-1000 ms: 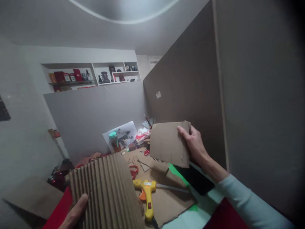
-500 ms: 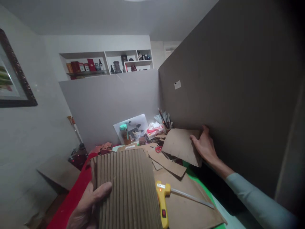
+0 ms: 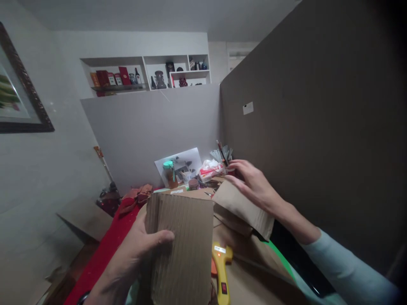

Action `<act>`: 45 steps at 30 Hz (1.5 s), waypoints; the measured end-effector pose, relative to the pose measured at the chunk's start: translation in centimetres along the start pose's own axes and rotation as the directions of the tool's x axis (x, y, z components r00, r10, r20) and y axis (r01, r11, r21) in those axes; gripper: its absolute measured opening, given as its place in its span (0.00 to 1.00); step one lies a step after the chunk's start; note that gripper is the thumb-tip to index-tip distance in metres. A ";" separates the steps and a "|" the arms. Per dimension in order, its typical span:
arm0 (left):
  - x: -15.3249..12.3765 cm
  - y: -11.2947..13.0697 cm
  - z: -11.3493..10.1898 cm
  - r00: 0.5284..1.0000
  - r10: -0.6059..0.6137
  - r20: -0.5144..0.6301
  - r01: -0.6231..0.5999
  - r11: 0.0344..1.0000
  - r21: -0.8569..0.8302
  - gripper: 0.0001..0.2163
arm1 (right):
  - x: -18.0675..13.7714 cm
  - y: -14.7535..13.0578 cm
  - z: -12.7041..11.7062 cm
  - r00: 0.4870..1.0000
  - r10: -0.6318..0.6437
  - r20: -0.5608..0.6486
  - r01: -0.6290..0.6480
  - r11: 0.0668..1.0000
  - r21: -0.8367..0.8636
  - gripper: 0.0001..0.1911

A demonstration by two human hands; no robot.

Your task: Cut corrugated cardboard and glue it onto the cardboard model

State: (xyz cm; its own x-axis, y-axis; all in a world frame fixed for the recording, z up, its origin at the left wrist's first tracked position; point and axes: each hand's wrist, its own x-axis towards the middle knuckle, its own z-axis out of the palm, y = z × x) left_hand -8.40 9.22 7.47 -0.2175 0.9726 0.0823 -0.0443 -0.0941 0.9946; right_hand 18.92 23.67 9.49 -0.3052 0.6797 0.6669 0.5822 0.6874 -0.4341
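My left hand (image 3: pixel 136 243) grips a ribbed, corrugated cardboard piece (image 3: pixel 187 250) at its left side, the thumb lying across its face. It stands raised in front of me. To the right, my right hand (image 3: pixel 257 186) is at the upper edge of a smoother brown cardboard piece (image 3: pixel 238 203), thumb and fingers around that edge. This piece is tilted, its near right corner raised over other cardboard. Between the two pieces lies a yellow glue gun (image 3: pixel 221 271) with a small lit light. Part of the glue gun's surroundings is hidden by the ribbed piece.
At the back stand a jar with a turquoise lid (image 3: pixel 168 164), a small brown pot (image 3: pixel 193 184), a tissue pack (image 3: pixel 210 170) and a holder of brushes and sticks. Grey panels (image 3: pixel 152 131) enclose the table. A red cloth (image 3: pixel 104 254) hangs along the left edge.
My right hand has shifted from the smooth cardboard's right edge to its upper edge, and that piece has tilted nearer. The ribbed piece has turned slightly and moved right with my left hand.
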 end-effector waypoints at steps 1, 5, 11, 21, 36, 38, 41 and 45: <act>0.3 0.2 0.2 1.000 0.002 0.017 -0.002 1.000 0.017 0.42 | 0.3 -2.1 0.1 0.994 -0.059 0.087 0.049 0.993 0.110 0.14; 1.7 0.9 0.4 0.995 0.015 0.097 -0.020 0.999 0.041 0.36 | 1.0 -7.6 1.5 0.917 -0.244 0.316 0.114 0.918 0.379 0.20; 4.2 1.8 -2.4 0.994 0.023 0.108 -0.032 0.996 0.087 0.23 | 2.2 -6.4 3.3 0.930 -0.250 0.270 0.061 0.828 0.557 0.20; 6.0 2.0 -2.8 0.995 0.036 -0.091 -0.048 0.989 -0.138 0.16 | 2.3 -4.7 4.6 0.953 -0.154 0.260 -0.098 0.659 0.746 0.15; 5.2 1.2 0.6 0.894 0.250 -0.372 -0.298 0.951 -0.077 0.23 | 1.6 -6.6 5.4 0.980 -0.011 0.201 -0.157 0.582 0.798 0.16; 4.9 0.7 0.5 0.864 0.321 -0.388 -0.325 0.944 0.057 0.24 | 1.6 -7.0 4.8 0.984 0.037 0.174 -0.164 0.574 0.802 0.16; 4.0 0.5 1.0 0.826 0.381 -0.415 -0.313 0.923 0.225 0.24 | 1.5 -7.2 4.3 0.982 0.123 0.144 -0.188 0.558 0.808 0.14; 3.1 1.1 2.4 0.804 0.390 -0.449 -0.322 0.920 0.223 0.24 | 1.1 -7.4 4.5 0.977 0.179 0.114 -0.191 0.505 0.842 0.14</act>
State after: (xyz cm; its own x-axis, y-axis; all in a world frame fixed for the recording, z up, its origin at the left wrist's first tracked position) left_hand -6.77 12.62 8.92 -0.6298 0.6500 0.4253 0.2464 -0.3520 0.9030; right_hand 10.87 20.55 10.70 -0.2799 0.8164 0.5052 -0.2818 0.4331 -0.8561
